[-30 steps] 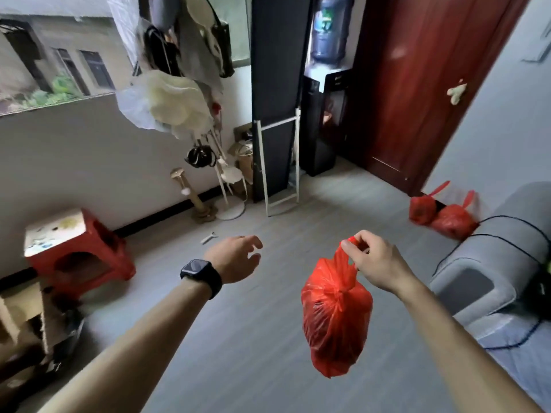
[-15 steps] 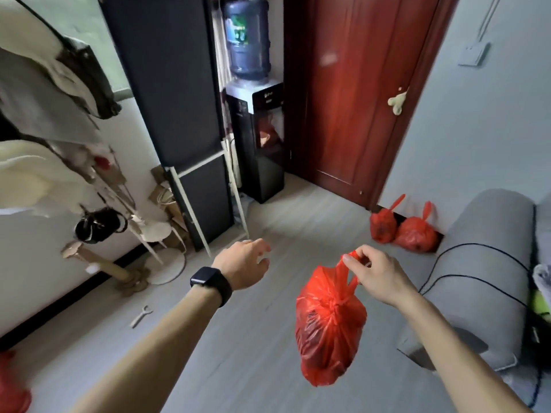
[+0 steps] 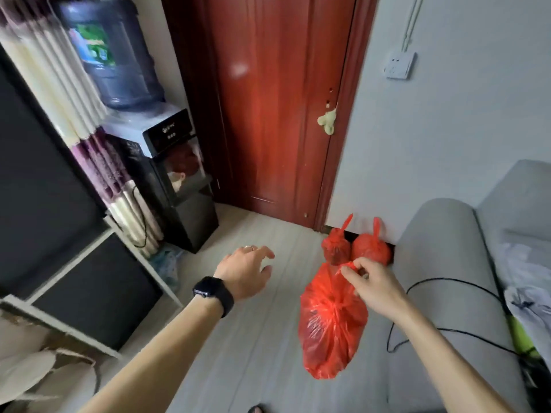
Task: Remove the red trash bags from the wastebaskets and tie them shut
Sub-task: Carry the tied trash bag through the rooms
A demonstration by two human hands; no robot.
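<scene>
Now | right hand (image 3: 376,289) pinches red bag (image 3: 331,326) knot | bag hangs below fingers (image 3: 348,272)

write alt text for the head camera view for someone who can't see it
A person's right hand pinches the top of a tied red trash bag, which hangs above a pale floor, while the left hand, a dark watch on its wrist, reaches forward open. Two more tied red bags sit against the wall between a red door and a grey sofa.
</scene>
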